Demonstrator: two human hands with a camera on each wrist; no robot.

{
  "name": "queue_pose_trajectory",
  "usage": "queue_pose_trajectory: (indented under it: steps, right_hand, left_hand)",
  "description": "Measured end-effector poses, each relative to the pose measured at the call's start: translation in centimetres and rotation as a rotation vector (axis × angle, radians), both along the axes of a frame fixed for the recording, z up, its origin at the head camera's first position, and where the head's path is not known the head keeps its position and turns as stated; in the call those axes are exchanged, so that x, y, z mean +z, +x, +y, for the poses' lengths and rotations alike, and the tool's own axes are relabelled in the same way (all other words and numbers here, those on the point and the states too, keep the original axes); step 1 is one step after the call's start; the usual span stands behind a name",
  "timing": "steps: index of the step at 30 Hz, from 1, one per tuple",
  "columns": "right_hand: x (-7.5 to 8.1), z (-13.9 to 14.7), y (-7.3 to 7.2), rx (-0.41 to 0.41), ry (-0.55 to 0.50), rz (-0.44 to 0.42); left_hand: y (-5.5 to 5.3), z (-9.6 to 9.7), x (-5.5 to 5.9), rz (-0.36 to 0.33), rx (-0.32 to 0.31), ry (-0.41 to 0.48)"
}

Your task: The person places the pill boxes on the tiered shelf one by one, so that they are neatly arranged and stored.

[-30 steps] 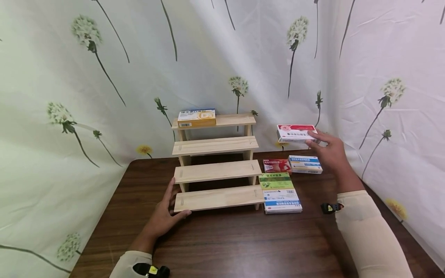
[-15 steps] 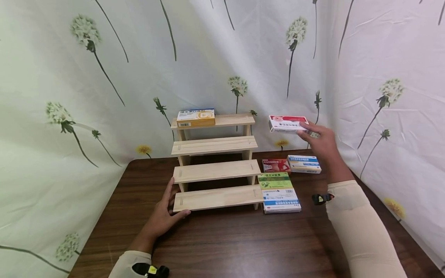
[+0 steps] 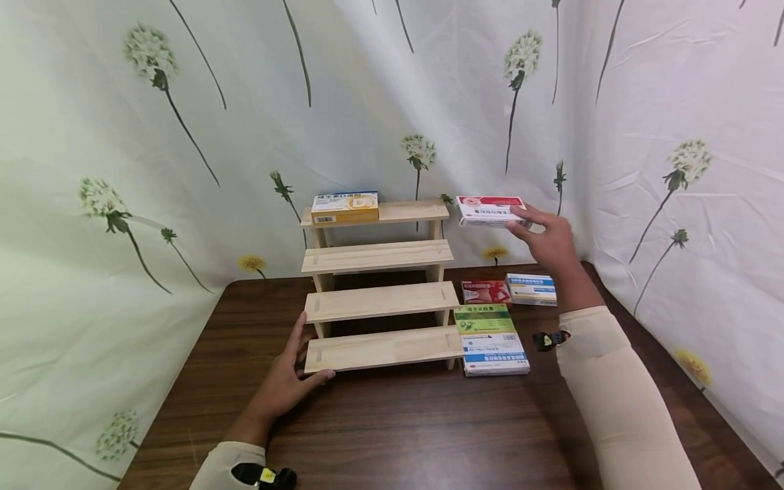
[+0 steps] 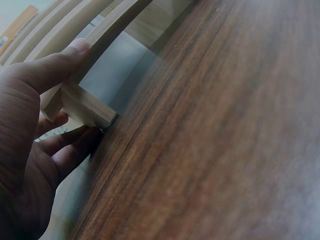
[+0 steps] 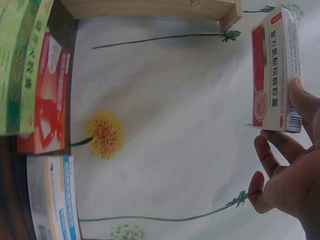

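In the head view, my right hand (image 3: 547,239) pinches one end of a white and red medicine box (image 3: 490,210), held in the air right of the top step of the wooden step rack (image 3: 382,299). The right wrist view shows the thumb on the side of this medicine box (image 5: 275,75) and the other fingers curled below it. My left hand (image 3: 283,384) grips the rack's front left corner. Its thumb (image 4: 75,52) lies on the lowest board's edge, with the fingers around the end leg (image 4: 90,105). A yellow and white medicine box (image 3: 346,207) lies on the top step, at its left.
Right of the rack, on the dark wooden table (image 3: 398,429), lie a green box (image 3: 484,318), a white and blue box (image 3: 495,354), a red box (image 3: 486,292) and another white and blue box (image 3: 531,289). A dandelion-print cloth (image 3: 367,102) hangs behind.
My right hand has carried the white and red medicine box left and upward, closer to the rack's top step. The left hand has stayed at the rack's corner.
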State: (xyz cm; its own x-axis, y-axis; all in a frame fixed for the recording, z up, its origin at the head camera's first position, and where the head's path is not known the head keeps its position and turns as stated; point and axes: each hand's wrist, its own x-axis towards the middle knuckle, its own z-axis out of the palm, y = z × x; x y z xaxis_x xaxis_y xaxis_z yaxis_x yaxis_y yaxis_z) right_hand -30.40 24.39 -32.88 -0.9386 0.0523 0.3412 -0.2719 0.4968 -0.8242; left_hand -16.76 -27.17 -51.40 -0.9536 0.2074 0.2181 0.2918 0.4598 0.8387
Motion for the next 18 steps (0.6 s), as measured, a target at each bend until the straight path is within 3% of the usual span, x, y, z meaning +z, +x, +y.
queue_pose_trajectory:
  steps: [18]
  right_hand:
    - [0.2, -4.5, -1.9, 0.067, -0.048, 0.028]
  left_hand:
    - [-0.1, 0.0, -0.1, 0.004, 0.001, -0.003]
